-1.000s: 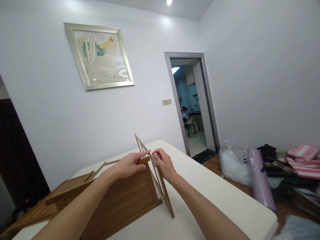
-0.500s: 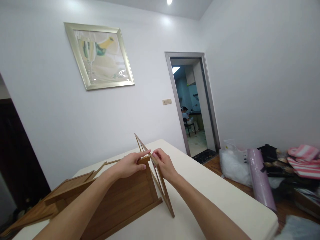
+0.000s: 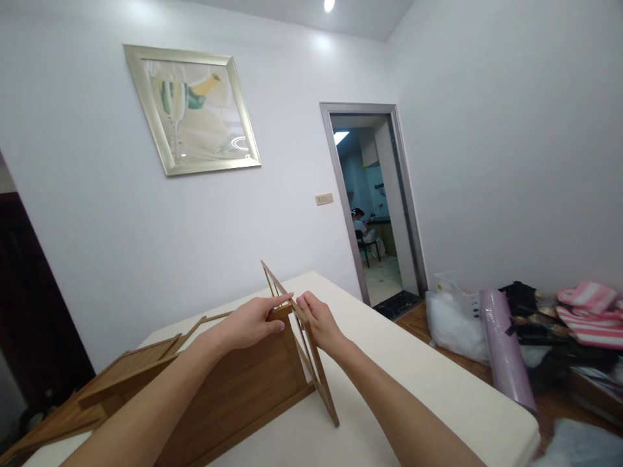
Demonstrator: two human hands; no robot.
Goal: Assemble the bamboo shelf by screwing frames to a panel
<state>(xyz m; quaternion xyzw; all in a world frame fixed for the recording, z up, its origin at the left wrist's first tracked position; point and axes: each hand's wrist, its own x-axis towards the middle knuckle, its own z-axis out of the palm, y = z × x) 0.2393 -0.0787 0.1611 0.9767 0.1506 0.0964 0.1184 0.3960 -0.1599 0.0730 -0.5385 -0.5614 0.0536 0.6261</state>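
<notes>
A brown wooden panel stands on edge on the white table. My left hand is closed over its upper right corner, with the thumb on the near face. Its index finger stretches to a slim wooden frame, which stands slanted against the panel's right end. On the frame's outer side, my right hand grips the upper bar, fingers curled and thumb near the left fingertip. Whether the frame and panel are joined there is hidden by my hands.
More wooden panels and bars lie at the table's left, partly behind my left forearm. On the floor at right are a purple roll, plastic bags and striped cloth. A person sits beyond the doorway.
My right fingers have closed a little more around the frame's bar. The view has shifted slightly; the panel and frame stay nearly where they were.
</notes>
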